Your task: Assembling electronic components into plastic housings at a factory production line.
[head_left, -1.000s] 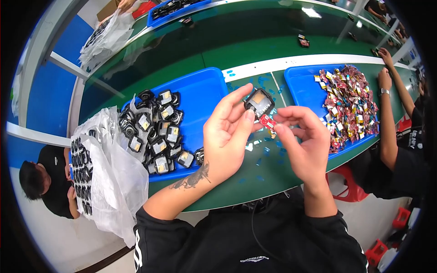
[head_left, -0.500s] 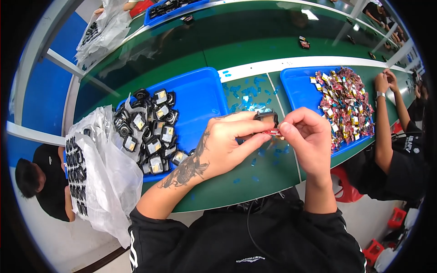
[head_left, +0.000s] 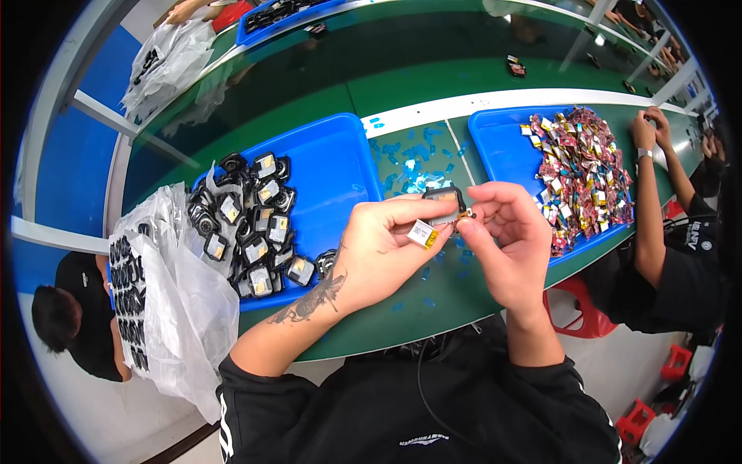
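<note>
My left hand [head_left: 382, 243] is closed around a black plastic casing [head_left: 442, 193] with a greyish flat face, held above the green table. A small silver battery pouch [head_left: 421, 234] with a yellow taped end rests against my left thumb. Close beside the casing's right edge, my right hand [head_left: 512, 243] pinches a small circuit board [head_left: 464, 214], mostly covered by the fingers. Whether the board touches the casing, I cannot tell.
Left of my hands, a blue tray [head_left: 328, 166] holds many black casings [head_left: 259, 224]. Another blue tray [head_left: 495, 147] at the right carries heaped boards with batteries [head_left: 583, 170]. Blue film scraps [head_left: 425, 155] litter the table between them. A co-worker's arms [head_left: 653, 193] are at the right.
The battery pouch has come into view over my left thumb, and the red board is less visible. The casing has tilted flatter. My right hand has shifted slightly left and down.
</note>
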The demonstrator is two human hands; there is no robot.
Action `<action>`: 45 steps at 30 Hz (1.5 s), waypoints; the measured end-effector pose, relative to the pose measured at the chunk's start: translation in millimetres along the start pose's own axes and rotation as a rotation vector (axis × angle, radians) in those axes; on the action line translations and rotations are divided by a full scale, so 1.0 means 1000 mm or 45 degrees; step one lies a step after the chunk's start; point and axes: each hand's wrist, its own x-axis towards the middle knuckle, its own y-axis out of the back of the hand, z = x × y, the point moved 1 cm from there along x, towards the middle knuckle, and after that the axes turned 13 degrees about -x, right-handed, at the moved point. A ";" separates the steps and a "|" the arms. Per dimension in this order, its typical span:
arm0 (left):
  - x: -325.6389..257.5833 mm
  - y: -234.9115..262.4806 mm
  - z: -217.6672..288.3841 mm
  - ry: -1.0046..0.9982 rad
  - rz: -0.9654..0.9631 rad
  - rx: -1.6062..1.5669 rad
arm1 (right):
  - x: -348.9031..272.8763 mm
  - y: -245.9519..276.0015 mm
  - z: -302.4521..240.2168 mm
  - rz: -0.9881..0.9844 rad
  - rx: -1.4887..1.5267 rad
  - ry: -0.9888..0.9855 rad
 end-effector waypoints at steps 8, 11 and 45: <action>-0.002 -0.005 -0.008 -0.097 -0.001 -0.122 | -0.007 -0.011 0.015 0.335 -0.337 0.320; -0.003 -0.007 -0.008 -0.060 0.051 -0.132 | -0.008 -0.014 0.017 0.417 -0.365 0.357; 0.010 0.057 0.037 -0.611 0.105 1.326 | 0.124 -0.008 0.019 -0.189 -0.283 -0.069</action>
